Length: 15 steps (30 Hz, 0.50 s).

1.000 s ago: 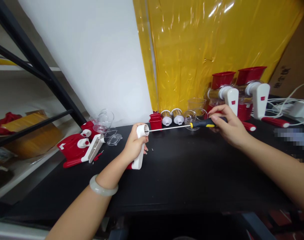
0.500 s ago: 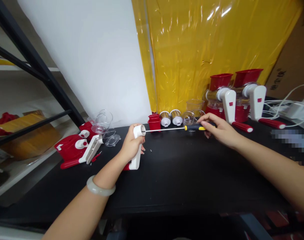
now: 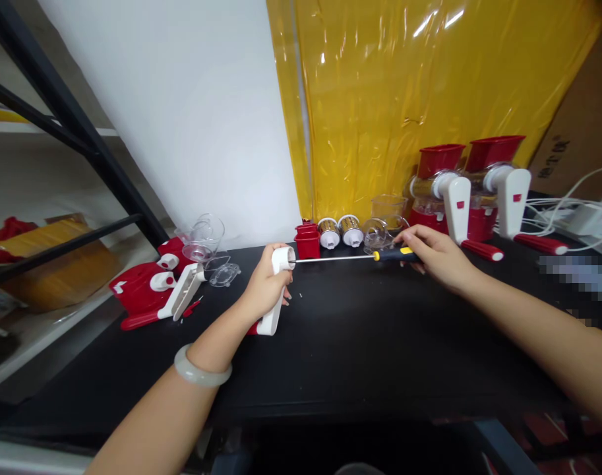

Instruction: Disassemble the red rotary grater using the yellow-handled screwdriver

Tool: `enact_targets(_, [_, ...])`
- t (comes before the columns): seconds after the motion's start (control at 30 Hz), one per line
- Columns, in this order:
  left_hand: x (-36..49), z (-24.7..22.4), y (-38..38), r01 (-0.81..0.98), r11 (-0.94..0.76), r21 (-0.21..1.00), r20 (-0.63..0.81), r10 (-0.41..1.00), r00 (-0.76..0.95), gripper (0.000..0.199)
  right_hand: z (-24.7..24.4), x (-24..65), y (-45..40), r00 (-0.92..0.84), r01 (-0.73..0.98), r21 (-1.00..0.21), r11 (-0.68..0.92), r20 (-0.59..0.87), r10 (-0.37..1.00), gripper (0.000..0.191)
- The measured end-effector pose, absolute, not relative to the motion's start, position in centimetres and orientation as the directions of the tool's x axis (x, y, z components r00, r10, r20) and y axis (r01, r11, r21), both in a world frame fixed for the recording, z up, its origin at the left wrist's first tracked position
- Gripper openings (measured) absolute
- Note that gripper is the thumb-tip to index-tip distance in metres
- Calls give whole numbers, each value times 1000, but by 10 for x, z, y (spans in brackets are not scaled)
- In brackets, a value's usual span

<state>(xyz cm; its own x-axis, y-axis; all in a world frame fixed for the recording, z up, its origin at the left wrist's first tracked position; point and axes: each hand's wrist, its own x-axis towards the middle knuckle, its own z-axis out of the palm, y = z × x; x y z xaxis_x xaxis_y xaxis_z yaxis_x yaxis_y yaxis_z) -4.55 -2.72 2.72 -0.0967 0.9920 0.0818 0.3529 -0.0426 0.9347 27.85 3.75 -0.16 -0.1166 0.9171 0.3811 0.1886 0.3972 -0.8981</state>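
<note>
My left hand (image 3: 264, 285) is wrapped round a white crank handle (image 3: 271, 321), its round open end facing right and its red grip partly hidden low behind my wrist. My right hand (image 3: 433, 256) holds a screwdriver (image 3: 393, 254) by its black and yellow handle, the shaft lying level and pointing left. The shaft's tip is at the mouth of the crank's round end; whether it touches a screw inside is hidden. A small white bit (image 3: 301, 295) lies on the black table (image 3: 380, 356) just right of the crank.
Red machine parts (image 3: 140, 290), another white crank (image 3: 186, 294) and clear plastic parts (image 3: 204, 241) lie at left. Behind my hands are red pieces (image 3: 307, 241), two grater drums (image 3: 351, 231) and clear parts. Two assembled machines (image 3: 442, 188) and white cables (image 3: 548, 214) stand at right.
The crank and my left hand have shifted slightly right in view. The screwdriver has moved slightly right too, its handle turned so the yellow part shows differently. Both hands keep their holds.
</note>
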Motion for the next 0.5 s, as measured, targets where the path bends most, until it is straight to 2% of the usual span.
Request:
enact_targets(0.13, [-47,27,-26,356,-41,934,86,990,-112,65,-3,279,40,-76,40,-864,502,499,863,42])
enact_targets(0.23, [-47,25,-26,366,-46,930,88,991,-101,64,0,278,38,-91,-109,-858,501,511,855,50])
enact_targets(0.3, [-47,23,-25,361,-50,931,87,993,-86,63,2,278,36,-114,-145,-863,484,501,858,50])
enact_targets(0.4, [-47,21,-24,331,-53,942,80,994,-70,63,3,281,36,-131,-108,-893,437,449,884,44])
enact_targets(0.5, [-47,19,-23,319,-50,946,75,995,-67,62,1,285,39,-95,94,-919,382,374,923,49])
